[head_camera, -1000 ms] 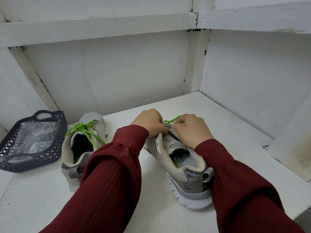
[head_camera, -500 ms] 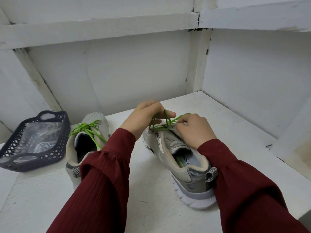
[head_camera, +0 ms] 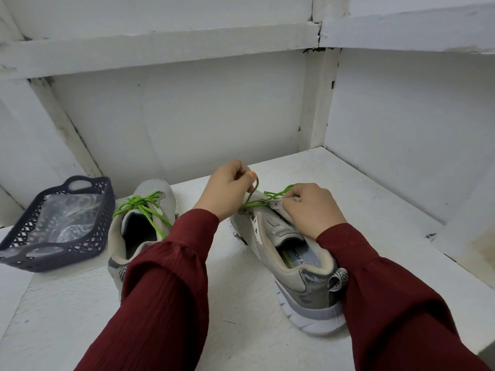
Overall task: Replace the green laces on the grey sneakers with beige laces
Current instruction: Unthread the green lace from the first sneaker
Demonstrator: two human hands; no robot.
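The left hand [head_camera: 227, 190] is pinching the green lace [head_camera: 254, 189] above the grey sneaker [head_camera: 297, 266] on the worktop [head_camera: 241, 330], the right hand [head_camera: 312, 210] gripping its eyelet flap; unlacing is likely needing a steady upward pull

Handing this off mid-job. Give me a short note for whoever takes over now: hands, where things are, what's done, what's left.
Left hand: pinches a loop of the green lace above the near sneaker.
Right hand: grips that sneaker's eyelet edge, by the lace.
Other sneaker: to the left, fully laced in green.
Dark basket: far left, holds clear plastic; beige laces not visible.
Done: near sneaker's top eyelets look unlaced.
To do: finish unlacing it, unlace the other, relace both in beige.
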